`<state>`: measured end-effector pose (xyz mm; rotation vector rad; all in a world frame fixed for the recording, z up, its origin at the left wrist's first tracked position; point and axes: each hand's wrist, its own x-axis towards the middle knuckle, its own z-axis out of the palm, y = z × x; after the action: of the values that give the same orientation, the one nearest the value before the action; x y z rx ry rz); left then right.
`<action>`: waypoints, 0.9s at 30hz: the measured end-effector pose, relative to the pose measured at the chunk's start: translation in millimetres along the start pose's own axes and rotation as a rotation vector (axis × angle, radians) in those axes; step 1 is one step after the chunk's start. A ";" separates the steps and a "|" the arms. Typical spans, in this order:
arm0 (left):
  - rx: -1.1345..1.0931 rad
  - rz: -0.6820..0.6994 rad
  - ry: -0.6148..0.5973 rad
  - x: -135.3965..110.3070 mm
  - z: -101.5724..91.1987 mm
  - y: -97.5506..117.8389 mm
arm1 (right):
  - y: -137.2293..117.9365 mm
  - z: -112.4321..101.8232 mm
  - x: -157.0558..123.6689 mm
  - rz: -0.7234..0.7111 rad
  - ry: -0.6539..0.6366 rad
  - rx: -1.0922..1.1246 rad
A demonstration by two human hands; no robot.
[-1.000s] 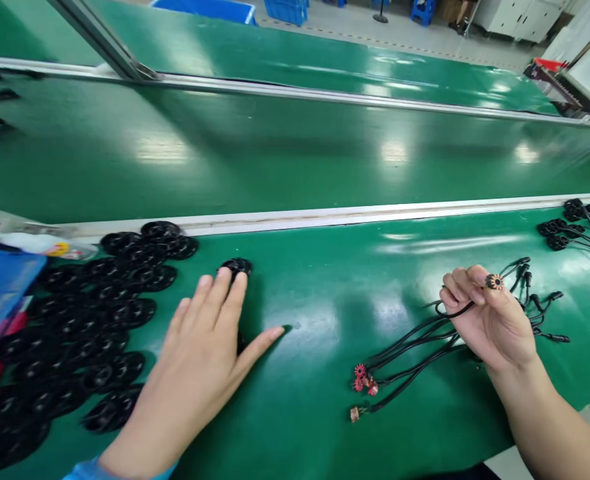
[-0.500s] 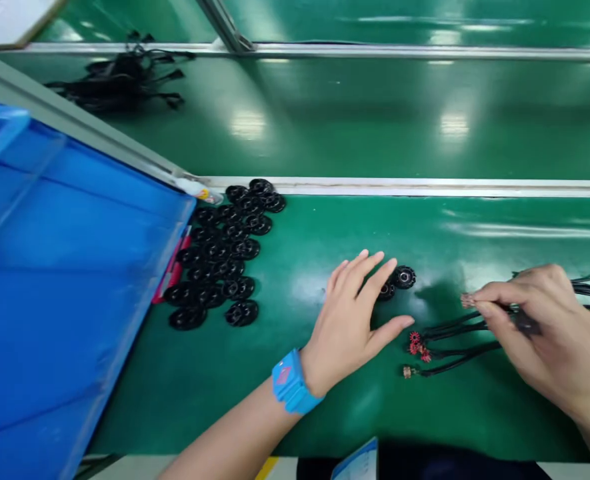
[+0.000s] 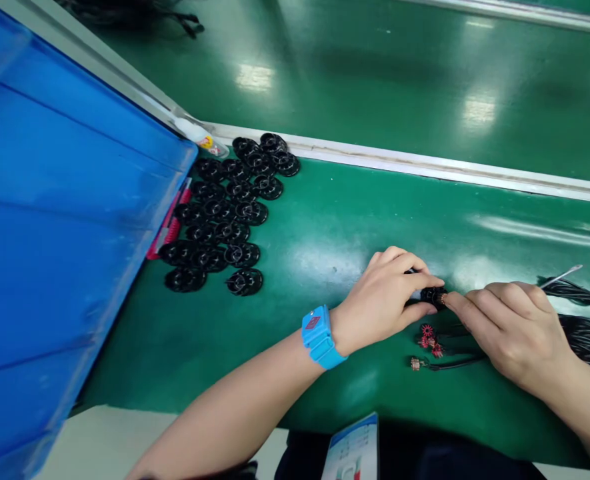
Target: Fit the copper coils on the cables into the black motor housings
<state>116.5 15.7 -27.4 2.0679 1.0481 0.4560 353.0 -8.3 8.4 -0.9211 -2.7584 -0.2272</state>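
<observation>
My left hand (image 3: 392, 287) is closed, thumb and fingers pinching a black round plastic part (image 3: 431, 295) just above the green bench. A small copper-wound coil (image 3: 443, 299) sits at the right side of that part, under the fingertips of my closed right hand (image 3: 512, 327). A thin metal rod (image 3: 562, 275) sticks out behind my right knuckles; its other end is hidden in the palm. Below my hands lie red toothed cores (image 3: 429, 339) and a copper-wound coil on a black cable (image 3: 415, 364). A blue band (image 3: 319, 337) circles my left wrist.
Several black round parts (image 3: 242, 215) stand in rows at the left, beside a large blue bin (image 3: 75, 253). A white bottle (image 3: 202, 137) lies by the pale ledge (image 3: 399, 161). Bundled black cables (image 3: 587, 340) lie at the right. A card (image 3: 352, 447) hangs at my front.
My left hand has moved right and closed on a black round part. My right hand has brought the coil left against it. The view has tilted down and turned slightly.
</observation>
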 end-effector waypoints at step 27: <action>-0.014 -0.002 -0.045 -0.7 2.6 3.9 | -11.5 -34.9 -21.6 0.157 -0.228 0.279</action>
<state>119.7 12.5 -26.1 2.0547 1.0182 0.4132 368.5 -37.4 35.5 -1.1376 -2.7984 0.2998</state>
